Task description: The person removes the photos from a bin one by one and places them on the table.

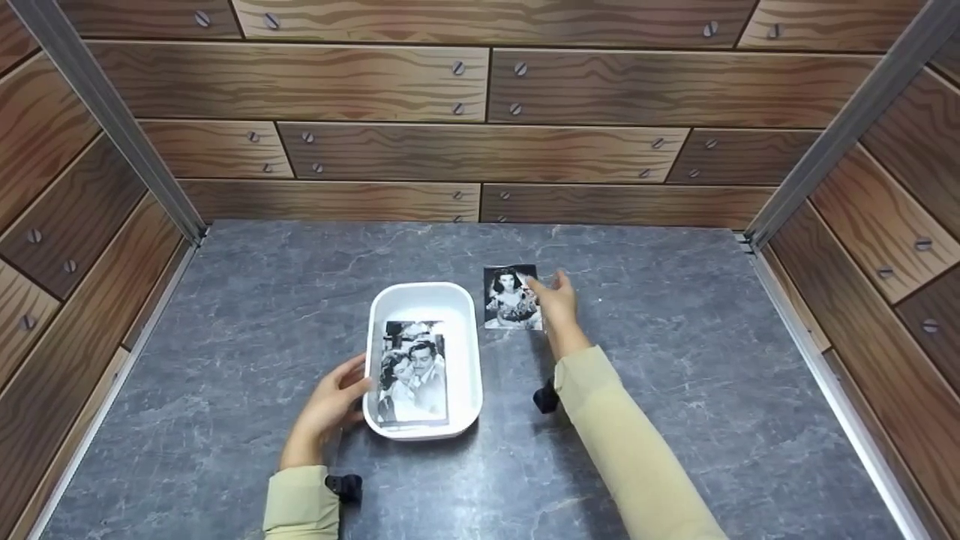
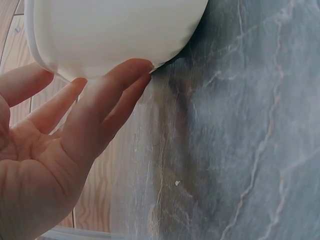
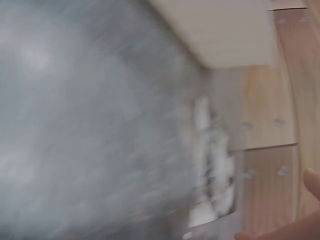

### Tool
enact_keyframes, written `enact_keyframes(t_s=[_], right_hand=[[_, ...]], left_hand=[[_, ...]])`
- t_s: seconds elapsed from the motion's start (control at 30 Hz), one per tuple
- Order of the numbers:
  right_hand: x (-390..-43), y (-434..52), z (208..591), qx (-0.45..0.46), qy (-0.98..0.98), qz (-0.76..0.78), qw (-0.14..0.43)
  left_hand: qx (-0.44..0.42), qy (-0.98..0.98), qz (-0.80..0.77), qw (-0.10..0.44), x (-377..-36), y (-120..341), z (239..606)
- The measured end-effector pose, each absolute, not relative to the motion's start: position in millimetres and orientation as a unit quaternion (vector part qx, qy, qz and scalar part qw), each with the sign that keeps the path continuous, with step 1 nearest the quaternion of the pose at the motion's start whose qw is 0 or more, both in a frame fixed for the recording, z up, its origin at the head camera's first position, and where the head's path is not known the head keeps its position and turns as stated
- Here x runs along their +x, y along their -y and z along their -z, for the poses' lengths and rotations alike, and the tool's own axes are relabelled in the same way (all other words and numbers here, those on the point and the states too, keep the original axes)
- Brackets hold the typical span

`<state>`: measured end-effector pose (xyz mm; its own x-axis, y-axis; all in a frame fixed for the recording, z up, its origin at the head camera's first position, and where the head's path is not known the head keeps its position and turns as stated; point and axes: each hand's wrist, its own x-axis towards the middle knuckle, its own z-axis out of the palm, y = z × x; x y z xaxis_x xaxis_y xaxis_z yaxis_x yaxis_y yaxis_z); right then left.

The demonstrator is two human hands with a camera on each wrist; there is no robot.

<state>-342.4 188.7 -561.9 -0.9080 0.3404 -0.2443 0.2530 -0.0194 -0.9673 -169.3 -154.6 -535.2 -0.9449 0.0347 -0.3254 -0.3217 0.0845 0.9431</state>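
Note:
A white rounded tub stands on the table with black-and-white photos inside, the top photo showing a couple. My left hand rests its fingertips on the tub's left outer side. In the left wrist view those fingers lie spread and fairly straight along the pale wall. A photo of a person with dark hair lies to the tub's right. My right hand is at that photo's right edge, one fingertip overlapping it and the fingers apart. The right wrist view is blurred; the photo appears there.
The grey marbled tabletop meets a wood-patterned back wall, with similar side walls and metal corner posts. Each sleeved wrist carries a small black device.

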Motion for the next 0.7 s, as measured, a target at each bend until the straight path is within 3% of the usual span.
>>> enact_keyframes(t_s=[0.17,0.23,0.27,0.37,0.47,0.5,0.7], right_hand=[[-303.5,-165.7,489.3,-0.206,0.677,-0.707,0.009],[-294.2,-157.0,478.8,-0.187,0.671,-0.718,0.01],[-307.4,-160.2,502.5,-0.167,0.661,-0.732,0.016],[-301.7,-146.2,510.0,-0.138,0.648,-0.748,0.024],[-289.7,-129.6,514.0,-0.115,0.648,-0.753,0.016],[-269.0,-116.4,489.6,-0.12,0.658,-0.743,0.005],[-242.7,-91.0,498.2,-0.076,0.664,-0.743,-0.042]], left_hand=[[-0.098,-0.719,-0.675,0.132,-170.0,155.8,538.4],[-0.099,-0.714,-0.68,0.133,-170.1,156.4,539.2],[-0.1,-0.711,-0.683,0.133,-170.0,156.5,539.4],[-0.103,-0.707,-0.687,0.133,-169.5,156.5,539.1],[-0.108,-0.705,-0.689,0.132,-168.6,156.2,538.4],[-0.11,-0.705,-0.688,0.133,-168.5,156.0,538.3],[-0.114,-0.697,-0.695,0.134,-169.2,154.7,537.4]])
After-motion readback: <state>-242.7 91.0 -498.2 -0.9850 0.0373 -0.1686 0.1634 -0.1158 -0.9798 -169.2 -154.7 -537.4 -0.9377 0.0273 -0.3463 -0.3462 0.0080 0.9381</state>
